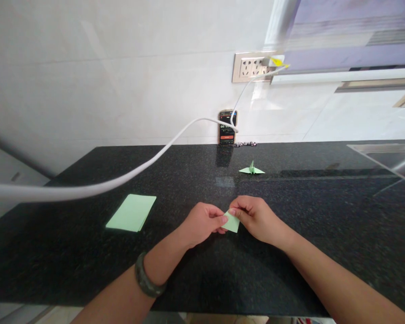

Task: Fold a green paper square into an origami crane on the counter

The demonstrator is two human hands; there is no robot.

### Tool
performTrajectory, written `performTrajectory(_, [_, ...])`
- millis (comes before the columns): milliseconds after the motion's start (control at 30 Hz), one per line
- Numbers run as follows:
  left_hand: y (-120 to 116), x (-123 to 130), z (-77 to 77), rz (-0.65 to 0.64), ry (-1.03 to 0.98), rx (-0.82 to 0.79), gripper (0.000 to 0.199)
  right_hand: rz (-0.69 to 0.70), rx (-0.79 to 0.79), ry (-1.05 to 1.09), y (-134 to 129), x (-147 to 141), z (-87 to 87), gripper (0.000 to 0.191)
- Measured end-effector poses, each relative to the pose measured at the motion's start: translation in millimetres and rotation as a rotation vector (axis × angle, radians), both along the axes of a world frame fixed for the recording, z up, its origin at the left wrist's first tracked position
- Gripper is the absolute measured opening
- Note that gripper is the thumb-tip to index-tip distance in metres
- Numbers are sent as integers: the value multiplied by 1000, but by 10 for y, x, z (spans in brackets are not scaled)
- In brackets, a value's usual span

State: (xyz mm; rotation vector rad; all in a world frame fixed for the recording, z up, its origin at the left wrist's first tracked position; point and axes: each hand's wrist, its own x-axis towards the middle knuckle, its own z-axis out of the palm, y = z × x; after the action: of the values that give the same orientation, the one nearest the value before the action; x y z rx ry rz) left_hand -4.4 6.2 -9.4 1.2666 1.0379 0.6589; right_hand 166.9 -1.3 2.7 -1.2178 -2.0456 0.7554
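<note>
A small folded piece of light green paper is held between my two hands above the dark countertop. My left hand pinches its left side, thumb on top. At its upper right edge, my right hand grips it between thumb and fingers. Behind my hands stands a folded green paper crane with its wings spread. To the left lies a stack of green paper sheets.
A phone leans upright against the wall. A white cable runs from the wall socket past the phone and across the left foreground. At the far right is a metal sink. The black speckled countertop ends near my forearms.
</note>
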Motion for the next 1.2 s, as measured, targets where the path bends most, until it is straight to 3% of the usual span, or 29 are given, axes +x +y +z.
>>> performTrajectory(167, [9, -32, 22, -30, 23, 25, 17, 22, -13, 62, -17, -38, -26, 19])
performTrajectory(267, [21, -52, 62, 27, -11, 15, 17, -18, 7, 126, -2, -37, -45, 20])
performTrajectory(400, [79, -79, 63, 227, -147, -93, 21, -156, 273, 152, 32, 13, -70, 24])
performTrajectory(500, [118, -91, 36, 288, -258, -200, 22, -79, 477, 19, 45, 61, -96, 26])
performTrajectory(600, [129, -92, 31, 256, -291, -254, 20, 27, 573, -147, 49, 93, -112, 33])
performTrajectory(733, [127, -95, 38, 230, -283, -282, 18, 67, 636, -249, 58, 111, -108, 33])
performTrajectory(933, [132, -119, 16, 171, -232, -234, 20, 88, 699, -269, 100, 128, -109, 28])
performTrajectory(1200, [100, -129, 63, 27, -198, -166, 26, 70, 630, -228, 119, 133, -106, 22])
